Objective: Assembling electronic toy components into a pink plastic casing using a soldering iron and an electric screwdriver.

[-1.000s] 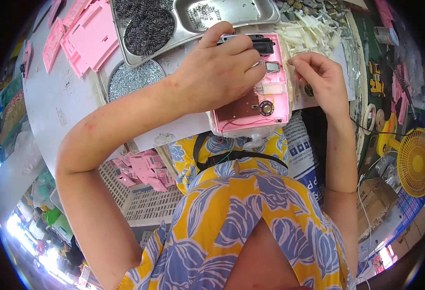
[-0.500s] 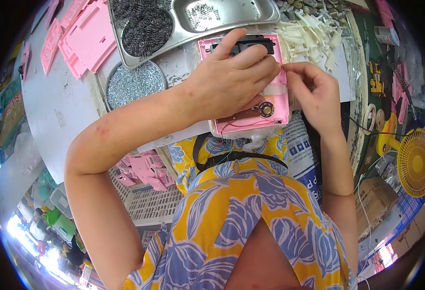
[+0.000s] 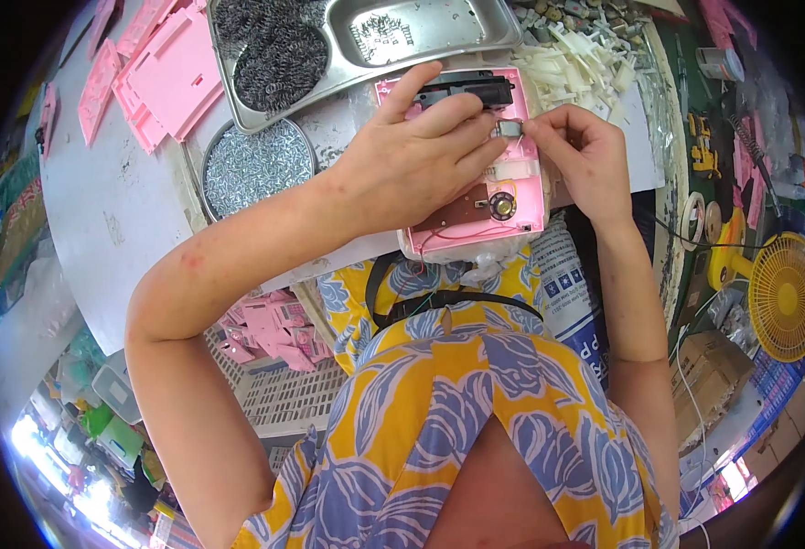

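Toward the upper middle of the head view, an open pink casing (image 3: 530, 196) lies before the person, holding a long black part (image 3: 476, 90), a brown board (image 3: 453, 215), red wires and a round black speaker (image 3: 502, 206). The left hand (image 3: 425, 165) spreads over it, index finger raised, other fingers curled; whether it grips anything, I cannot tell. The right hand (image 3: 585, 160) brings thumb and forefinger nearly together at a small silver part (image 3: 509, 128); whether they pinch it is unclear. Around the casing, the pale bench (image 3: 101, 201) bears a metal tray (image 3: 457, 37) of dark springs, a dish (image 3: 204, 178) of screws and cream plastic pieces (image 3: 585, 71). A yellow fan (image 3: 785, 297) stands at right. Print marks a blue-and-white sack (image 3: 572, 293) below.
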{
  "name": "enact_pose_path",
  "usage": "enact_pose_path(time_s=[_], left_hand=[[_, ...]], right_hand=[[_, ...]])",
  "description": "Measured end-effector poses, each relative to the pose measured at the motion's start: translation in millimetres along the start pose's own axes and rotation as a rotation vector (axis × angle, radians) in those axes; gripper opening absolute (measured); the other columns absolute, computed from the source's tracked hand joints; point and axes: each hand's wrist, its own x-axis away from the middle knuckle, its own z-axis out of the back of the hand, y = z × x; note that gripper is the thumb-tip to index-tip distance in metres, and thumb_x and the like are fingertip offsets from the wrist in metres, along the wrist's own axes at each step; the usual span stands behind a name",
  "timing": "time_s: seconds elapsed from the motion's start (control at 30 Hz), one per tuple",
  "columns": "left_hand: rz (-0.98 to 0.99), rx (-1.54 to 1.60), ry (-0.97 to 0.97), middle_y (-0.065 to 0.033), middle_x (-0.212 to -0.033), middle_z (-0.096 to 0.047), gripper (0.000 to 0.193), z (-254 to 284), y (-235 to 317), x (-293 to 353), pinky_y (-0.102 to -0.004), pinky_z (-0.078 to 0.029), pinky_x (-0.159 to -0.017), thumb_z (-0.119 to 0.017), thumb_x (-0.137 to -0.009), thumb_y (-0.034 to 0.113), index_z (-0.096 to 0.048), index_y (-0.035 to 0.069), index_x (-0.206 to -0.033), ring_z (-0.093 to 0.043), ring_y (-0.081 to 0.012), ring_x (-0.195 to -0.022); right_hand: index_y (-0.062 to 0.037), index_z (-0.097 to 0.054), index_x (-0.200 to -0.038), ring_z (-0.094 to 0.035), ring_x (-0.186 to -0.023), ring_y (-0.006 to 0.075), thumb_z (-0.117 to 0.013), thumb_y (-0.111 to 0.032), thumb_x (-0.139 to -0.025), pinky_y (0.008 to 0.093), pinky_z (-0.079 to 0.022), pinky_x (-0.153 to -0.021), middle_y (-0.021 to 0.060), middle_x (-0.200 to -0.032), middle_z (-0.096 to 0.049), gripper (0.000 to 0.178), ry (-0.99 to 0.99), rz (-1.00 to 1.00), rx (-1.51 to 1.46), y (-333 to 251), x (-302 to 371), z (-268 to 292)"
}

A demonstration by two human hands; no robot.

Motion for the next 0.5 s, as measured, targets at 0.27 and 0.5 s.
enact_pose_path(time_s=[0.27,0.5], left_hand=[[-0.032,0.051,-0.002,-0.0002,-0.118,-0.065,0.036,15.7,-11.1,0.7,-0.0478,-0.035,-0.108,-0.060,-0.081,0.026,-0.070,0.012,-0.113,-0.055,-0.0179,-0.117],[-0.137,0.026,-0.074,-0.0009,-0.130,-0.063,0.039,19.6,-23.7,0.8,-0.0486,-0.035,-0.108,-0.057,-0.085,0.026,-0.069,0.013,-0.121,-0.053,-0.0198,-0.120]], right_hand=[[-0.0032,-0.071,-0.084,-0.067,-0.060,0.0245,-0.076,-0.022,-0.087,0.0348,-0.052,-0.057,0.0133,-0.068,-0.067,0.020,0.145,0.124,0.383,-6.7,4.6,-9.1],[-0.0023,-0.070,-0.085,-0.069,-0.064,0.0217,-0.074,-0.021,-0.088,0.0342,-0.053,-0.060,0.0114,-0.072,-0.070,0.020,0.124,0.092,0.388,-10.1,2.6,-6.0]])
